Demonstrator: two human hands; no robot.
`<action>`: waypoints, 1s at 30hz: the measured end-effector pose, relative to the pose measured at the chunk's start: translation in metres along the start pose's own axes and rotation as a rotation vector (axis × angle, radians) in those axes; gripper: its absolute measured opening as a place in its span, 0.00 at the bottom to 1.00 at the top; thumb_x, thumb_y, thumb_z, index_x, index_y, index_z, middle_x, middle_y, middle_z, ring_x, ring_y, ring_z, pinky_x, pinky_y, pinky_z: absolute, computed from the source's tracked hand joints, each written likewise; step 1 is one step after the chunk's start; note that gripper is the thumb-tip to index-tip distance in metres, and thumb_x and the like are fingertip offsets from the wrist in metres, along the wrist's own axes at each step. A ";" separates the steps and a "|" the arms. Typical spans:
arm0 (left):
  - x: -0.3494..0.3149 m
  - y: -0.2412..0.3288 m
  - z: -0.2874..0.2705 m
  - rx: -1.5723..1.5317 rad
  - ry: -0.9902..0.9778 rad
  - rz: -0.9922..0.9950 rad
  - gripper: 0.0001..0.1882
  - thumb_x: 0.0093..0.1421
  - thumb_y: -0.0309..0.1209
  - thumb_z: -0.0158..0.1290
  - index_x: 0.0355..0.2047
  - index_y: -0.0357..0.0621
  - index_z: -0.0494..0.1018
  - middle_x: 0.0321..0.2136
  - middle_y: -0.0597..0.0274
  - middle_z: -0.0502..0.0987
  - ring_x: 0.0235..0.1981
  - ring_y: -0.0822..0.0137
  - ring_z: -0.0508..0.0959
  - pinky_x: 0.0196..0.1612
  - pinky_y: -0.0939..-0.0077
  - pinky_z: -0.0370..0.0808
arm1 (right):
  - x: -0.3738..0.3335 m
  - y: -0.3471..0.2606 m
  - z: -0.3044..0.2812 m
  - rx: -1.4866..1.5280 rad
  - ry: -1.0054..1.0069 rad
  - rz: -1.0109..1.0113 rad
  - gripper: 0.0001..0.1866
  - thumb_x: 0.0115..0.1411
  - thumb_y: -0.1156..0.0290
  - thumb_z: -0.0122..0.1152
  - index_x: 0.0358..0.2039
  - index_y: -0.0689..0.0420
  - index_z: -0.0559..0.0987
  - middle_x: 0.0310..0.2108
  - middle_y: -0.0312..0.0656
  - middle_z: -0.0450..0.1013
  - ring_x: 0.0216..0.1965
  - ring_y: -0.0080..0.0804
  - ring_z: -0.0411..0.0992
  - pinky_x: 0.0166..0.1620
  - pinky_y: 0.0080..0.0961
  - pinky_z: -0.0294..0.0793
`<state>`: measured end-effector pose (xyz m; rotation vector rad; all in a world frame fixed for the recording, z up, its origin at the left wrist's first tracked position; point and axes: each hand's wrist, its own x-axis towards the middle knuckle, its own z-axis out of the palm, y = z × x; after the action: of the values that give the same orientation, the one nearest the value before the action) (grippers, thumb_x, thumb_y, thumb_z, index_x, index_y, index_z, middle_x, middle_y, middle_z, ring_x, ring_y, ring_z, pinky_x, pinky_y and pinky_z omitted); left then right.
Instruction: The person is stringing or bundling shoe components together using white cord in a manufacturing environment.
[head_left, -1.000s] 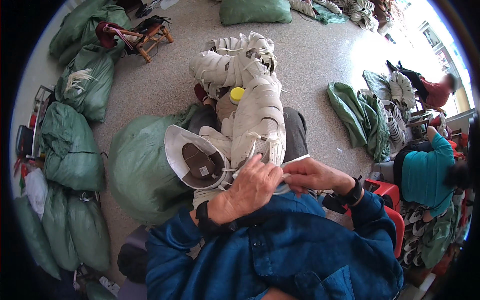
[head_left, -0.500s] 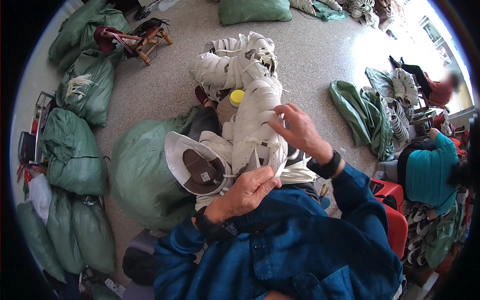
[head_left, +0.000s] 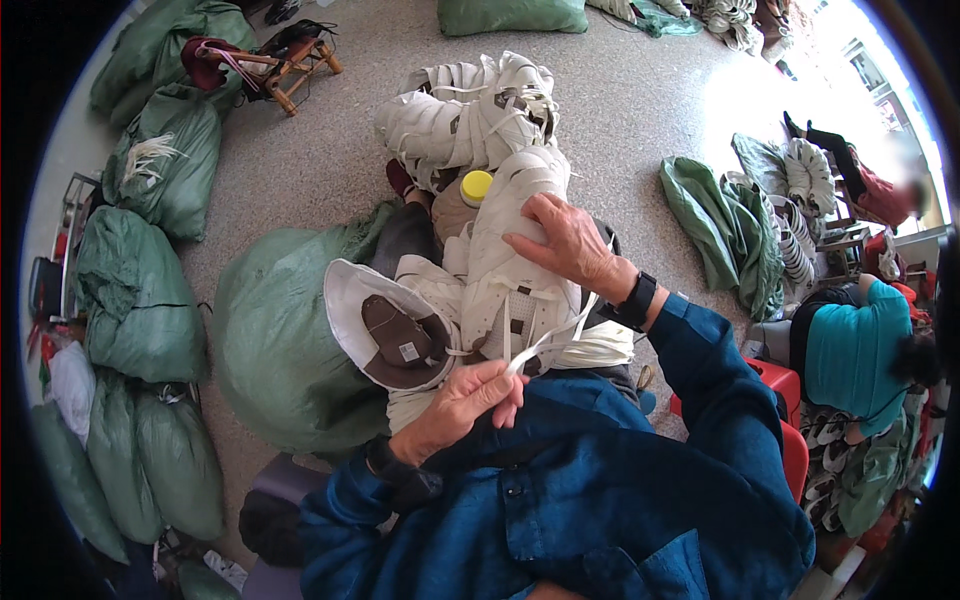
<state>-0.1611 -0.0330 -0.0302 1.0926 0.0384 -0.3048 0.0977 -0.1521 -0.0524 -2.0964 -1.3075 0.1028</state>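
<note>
My left hand (head_left: 462, 405) is closed in a pinch on a white shoelace (head_left: 548, 347), low in front of my shirt. The lace's strands run up to the right, toward my right wrist. My right hand (head_left: 575, 243) lies over a long row of nested off-white shoe uppers (head_left: 500, 235), thumb and fingers apart; the fingertips appear to touch the leather. At the row's near end, an upper with a perforated tongue (head_left: 521, 308) faces me. To its left, a white upper (head_left: 345, 300) opens toward me, showing a brown inside with a white label.
Green sacks (head_left: 290, 340) stand at my left, more (head_left: 140, 300) along the wall. A yellow lid (head_left: 476, 187) shows beside the row; more nested uppers (head_left: 460, 125) lie beyond. White laces (head_left: 595, 347) hang at my right. A person in teal (head_left: 850, 340) sits far right near a red stool (head_left: 770, 385).
My left hand has moved down and left, drawing the lace out from the near upper. My right hand has shifted left and lowered onto the row of uppers.
</note>
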 end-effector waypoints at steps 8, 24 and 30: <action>-0.053 -0.008 0.014 -0.246 -0.044 -0.274 0.20 0.75 0.43 0.45 0.32 0.40 0.74 0.15 0.69 0.64 0.20 0.73 0.70 0.64 0.65 0.66 | 0.000 0.007 0.005 -0.083 -0.009 0.019 0.22 0.62 0.53 0.67 0.42 0.59 0.73 0.37 0.49 0.72 0.35 0.51 0.76 0.38 0.42 0.77; -0.055 0.010 0.023 0.125 0.058 -0.014 0.17 0.74 0.37 0.48 0.32 0.38 0.75 0.31 0.59 0.78 0.38 0.64 0.79 0.60 0.62 0.69 | -0.021 -0.009 -0.021 -0.075 0.234 -0.171 0.20 0.62 0.60 0.68 0.47 0.61 0.75 0.42 0.48 0.74 0.36 0.51 0.77 0.39 0.44 0.78; 0.005 0.020 0.016 1.032 -0.083 0.546 0.06 0.62 0.26 0.59 0.37 0.36 0.77 0.46 0.51 0.77 0.52 0.48 0.76 0.57 0.57 0.72 | -0.100 -0.021 -0.016 0.268 0.115 0.103 0.19 0.61 0.82 0.60 0.53 0.60 0.74 0.38 0.45 0.75 0.37 0.37 0.77 0.41 0.29 0.79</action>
<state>-0.1531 -0.0397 -0.0059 2.0439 -0.5377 0.1645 0.0380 -0.2361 -0.0539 -1.9108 -1.0552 0.1882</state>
